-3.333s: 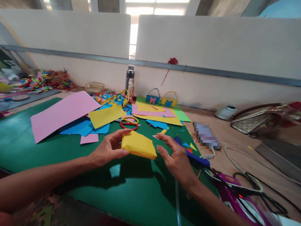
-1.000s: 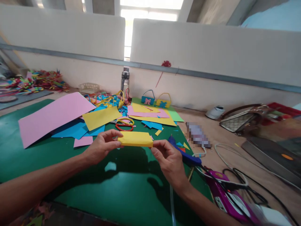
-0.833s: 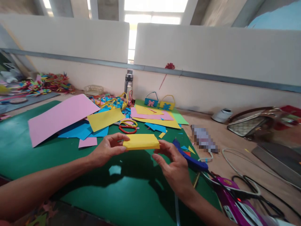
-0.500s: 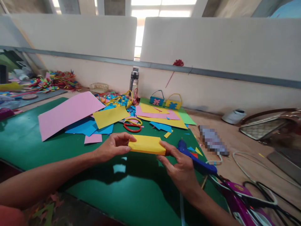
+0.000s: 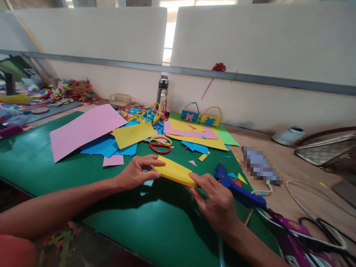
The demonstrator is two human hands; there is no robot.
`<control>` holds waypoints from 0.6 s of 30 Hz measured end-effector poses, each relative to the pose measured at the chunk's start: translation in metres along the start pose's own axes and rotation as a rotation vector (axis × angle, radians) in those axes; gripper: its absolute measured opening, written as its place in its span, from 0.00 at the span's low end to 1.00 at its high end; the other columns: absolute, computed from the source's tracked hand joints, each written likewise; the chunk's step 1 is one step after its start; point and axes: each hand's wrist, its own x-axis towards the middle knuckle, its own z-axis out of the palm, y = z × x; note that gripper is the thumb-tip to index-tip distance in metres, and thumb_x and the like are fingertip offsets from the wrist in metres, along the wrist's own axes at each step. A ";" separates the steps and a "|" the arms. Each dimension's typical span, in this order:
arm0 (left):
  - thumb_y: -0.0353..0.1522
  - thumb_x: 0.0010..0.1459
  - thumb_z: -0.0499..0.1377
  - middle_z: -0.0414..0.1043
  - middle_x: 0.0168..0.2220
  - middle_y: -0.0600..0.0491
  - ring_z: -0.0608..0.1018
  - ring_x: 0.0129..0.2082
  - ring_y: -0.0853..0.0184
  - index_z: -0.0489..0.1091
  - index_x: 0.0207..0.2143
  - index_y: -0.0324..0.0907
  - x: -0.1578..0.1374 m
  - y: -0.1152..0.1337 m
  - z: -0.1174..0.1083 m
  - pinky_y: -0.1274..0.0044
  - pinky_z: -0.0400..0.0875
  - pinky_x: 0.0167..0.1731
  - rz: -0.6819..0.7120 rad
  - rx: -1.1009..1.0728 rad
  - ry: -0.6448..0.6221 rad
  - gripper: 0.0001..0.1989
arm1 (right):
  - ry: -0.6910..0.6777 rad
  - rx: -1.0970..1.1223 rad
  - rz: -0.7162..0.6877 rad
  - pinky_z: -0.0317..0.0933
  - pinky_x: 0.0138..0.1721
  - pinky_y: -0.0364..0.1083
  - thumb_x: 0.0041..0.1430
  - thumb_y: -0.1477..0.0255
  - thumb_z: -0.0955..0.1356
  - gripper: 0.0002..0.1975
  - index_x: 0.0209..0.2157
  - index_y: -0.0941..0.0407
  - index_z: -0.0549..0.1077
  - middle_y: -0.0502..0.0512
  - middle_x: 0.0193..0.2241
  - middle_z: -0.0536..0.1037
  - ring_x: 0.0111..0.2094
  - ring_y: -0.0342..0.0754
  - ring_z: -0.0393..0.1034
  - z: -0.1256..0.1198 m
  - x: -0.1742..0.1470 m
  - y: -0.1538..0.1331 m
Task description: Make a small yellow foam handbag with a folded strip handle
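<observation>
A small folded yellow paper box is held above the green mat, its right end dipping lower than its left. My left hand pinches its left end between thumb and fingers. The right end is gripped by my right hand, thumb below and fingers on top. To the right of that hand lies a blue glue gun. Scissors with red and yellow handles rest just beyond the box. A yellow paper sheet and a large pink sheet lie to the left.
The green mat covers the tabletop. Two little paper bags, one blue and one yellow, stand by the wall. A bottle is behind the scraps. Cables, a pixelated phone-like item and a handbag are at right.
The yellow paper box has tilted, its right end going down and its front edge turning. Both hands keep their hold. The whole view has shifted slightly.
</observation>
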 end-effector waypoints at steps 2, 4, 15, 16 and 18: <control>0.35 0.47 0.64 0.73 0.46 0.45 0.70 0.51 0.57 0.77 0.39 0.41 0.000 0.002 0.000 0.71 0.69 0.45 -0.020 -0.011 0.020 0.15 | 0.025 0.012 0.014 0.65 0.27 0.43 0.59 0.74 0.64 0.10 0.43 0.56 0.70 0.55 0.29 0.73 0.29 0.45 0.70 0.000 0.000 0.000; 0.35 0.46 0.65 0.74 0.44 0.45 0.71 0.51 0.57 0.78 0.36 0.40 0.000 0.004 0.001 0.70 0.68 0.47 -0.055 -0.033 0.044 0.13 | 0.046 0.038 0.031 0.66 0.29 0.44 0.58 0.75 0.65 0.11 0.43 0.55 0.70 0.56 0.33 0.72 0.33 0.46 0.70 0.000 -0.001 0.001; 0.36 0.43 0.67 0.75 0.45 0.45 0.70 0.52 0.56 0.78 0.36 0.41 0.000 0.009 0.003 0.67 0.66 0.50 -0.161 -0.148 0.051 0.15 | 0.059 0.090 0.020 0.69 0.35 0.47 0.57 0.74 0.66 0.11 0.43 0.55 0.68 0.59 0.38 0.72 0.37 0.48 0.71 0.000 -0.001 0.001; 0.36 0.43 0.67 0.74 0.46 0.45 0.70 0.52 0.56 0.78 0.36 0.41 0.000 0.009 0.003 0.67 0.66 0.50 -0.160 -0.155 0.046 0.16 | 0.053 0.103 0.017 0.69 0.37 0.48 0.57 0.73 0.66 0.11 0.43 0.55 0.68 0.60 0.39 0.72 0.39 0.49 0.71 0.000 -0.001 0.000; 0.36 0.43 0.67 0.74 0.46 0.45 0.69 0.53 0.56 0.78 0.36 0.40 -0.001 0.008 0.004 0.67 0.66 0.50 -0.155 -0.154 0.046 0.16 | 0.047 0.137 0.008 0.69 0.40 0.49 0.57 0.72 0.67 0.11 0.43 0.55 0.68 0.62 0.40 0.72 0.42 0.51 0.71 0.000 0.000 -0.002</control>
